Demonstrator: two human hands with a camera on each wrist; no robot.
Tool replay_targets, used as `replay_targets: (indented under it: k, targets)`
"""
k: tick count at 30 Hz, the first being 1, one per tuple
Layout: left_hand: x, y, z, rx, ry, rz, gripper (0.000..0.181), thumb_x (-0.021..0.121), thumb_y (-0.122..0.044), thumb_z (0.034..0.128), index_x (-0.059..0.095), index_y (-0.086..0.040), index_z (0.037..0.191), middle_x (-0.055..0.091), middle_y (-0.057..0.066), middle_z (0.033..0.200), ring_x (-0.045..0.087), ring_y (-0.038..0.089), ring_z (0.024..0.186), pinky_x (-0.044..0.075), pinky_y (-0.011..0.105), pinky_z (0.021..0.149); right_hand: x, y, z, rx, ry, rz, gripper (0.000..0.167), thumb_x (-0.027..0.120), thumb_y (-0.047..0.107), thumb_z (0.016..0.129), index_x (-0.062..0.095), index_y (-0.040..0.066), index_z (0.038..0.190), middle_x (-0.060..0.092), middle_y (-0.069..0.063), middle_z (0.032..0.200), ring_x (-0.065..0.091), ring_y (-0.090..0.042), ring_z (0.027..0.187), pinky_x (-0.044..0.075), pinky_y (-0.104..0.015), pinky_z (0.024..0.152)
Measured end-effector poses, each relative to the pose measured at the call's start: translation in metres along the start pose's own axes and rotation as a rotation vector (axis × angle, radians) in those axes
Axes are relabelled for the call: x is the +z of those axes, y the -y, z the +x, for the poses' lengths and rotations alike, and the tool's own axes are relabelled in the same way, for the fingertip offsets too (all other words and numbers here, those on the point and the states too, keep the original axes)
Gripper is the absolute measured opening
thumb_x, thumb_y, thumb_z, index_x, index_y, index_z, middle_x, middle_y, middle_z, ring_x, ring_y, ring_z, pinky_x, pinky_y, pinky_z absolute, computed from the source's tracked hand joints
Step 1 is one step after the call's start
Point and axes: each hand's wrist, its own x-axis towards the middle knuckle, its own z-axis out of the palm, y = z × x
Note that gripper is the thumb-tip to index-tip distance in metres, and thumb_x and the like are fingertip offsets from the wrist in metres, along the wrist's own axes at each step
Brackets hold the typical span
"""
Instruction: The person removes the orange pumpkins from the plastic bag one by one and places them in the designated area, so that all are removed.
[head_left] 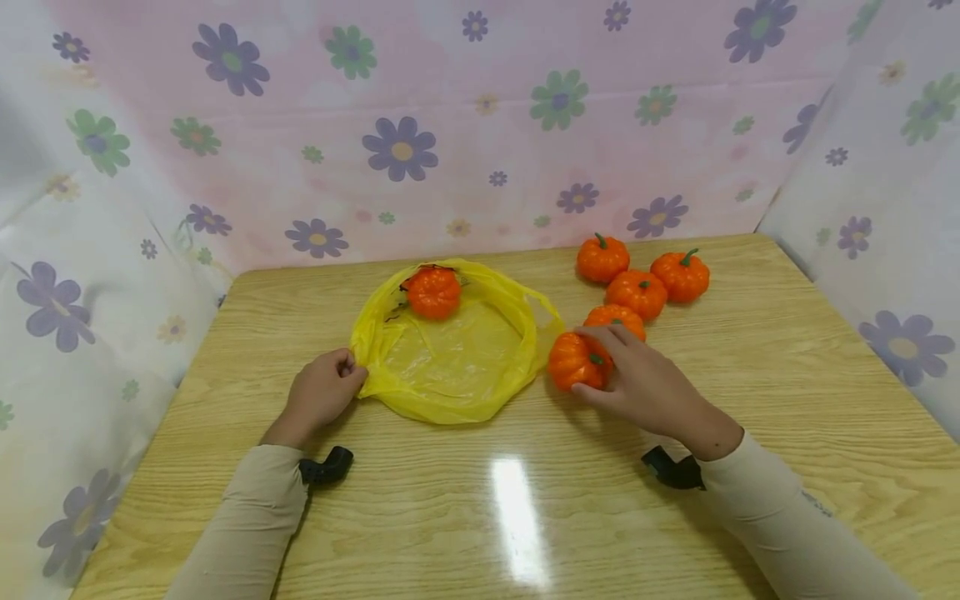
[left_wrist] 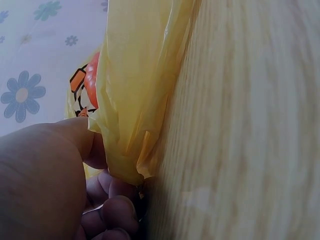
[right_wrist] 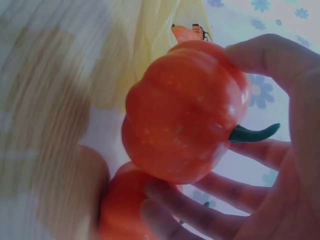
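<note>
A yellow plastic bag [head_left: 457, 408] lies on the table with its mouth spread wide. One orange pumpkin [head_left: 433, 293] sits inside it at the back. My left hand [head_left: 321, 390] pinches the bag's left rim between thumb and fingers; the left wrist view shows the bunched film [left_wrist: 135, 100] at the fingertips. Just right of the bag, my right hand [head_left: 648, 383] grips another small orange pumpkin [head_left: 573, 362] with a green stem, thumb on one side and fingers on the other. In the right wrist view this pumpkin [right_wrist: 185, 115] is in front of a second one [right_wrist: 127, 205].
Several more pumpkins [head_left: 637, 293] stand in a cluster behind my right hand, one [head_left: 615, 318] right beside the fingers. A bag handle loop [head_left: 546, 307] stretches toward them. Flower-printed cloth [head_left: 480, 125] walls the wooden table [head_left: 420, 517] at the back and sides.
</note>
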Motion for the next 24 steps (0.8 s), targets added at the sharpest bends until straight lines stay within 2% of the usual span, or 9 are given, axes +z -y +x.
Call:
replay_targets:
  k: [6, 15, 24]
  targets:
    - [0.0, 0.001, -0.001, -0.008, -0.005, 0.004, 0.015, 0.054, -0.023, 0.0904, 0.056, -0.012, 0.08, 0.048, 0.001, 0.063, 0.044, 0.019, 0.056, 0.034, 0.03, 0.056, -0.005, -0.005, 0.0, 0.04, 0.045, -0.042, 0.073, 0.071, 0.049, 0.087, 0.044, 0.016, 0.146, 0.05, -0.019, 0.137, 0.064, -0.031, 0.093, 0.055, -0.05, 0.073]
    - [0.001, 0.001, 0.0, 0.004, -0.013, 0.003, 0.014, 0.054, -0.022, 0.0896, 0.055, -0.012, 0.08, 0.047, 0.0, 0.063, 0.043, 0.019, 0.057, 0.033, 0.03, 0.057, -0.01, -0.014, 0.0, 0.097, 0.066, -0.091, 0.072, 0.071, 0.043, 0.087, 0.042, 0.015, 0.148, 0.047, -0.024, 0.139, 0.063, -0.042, 0.106, 0.054, -0.057, 0.077]
    - [-0.001, -0.003, 0.001, -0.01, -0.002, -0.002, 0.014, 0.054, -0.023, 0.0892, 0.055, -0.012, 0.081, 0.046, 0.0, 0.063, 0.043, 0.019, 0.057, 0.033, 0.03, 0.057, -0.01, -0.019, 0.0, 0.126, 0.086, -0.086, 0.072, 0.066, 0.039, 0.092, 0.037, 0.014, 0.153, 0.035, -0.025, 0.151, 0.048, -0.048, 0.128, 0.05, -0.064, 0.086]
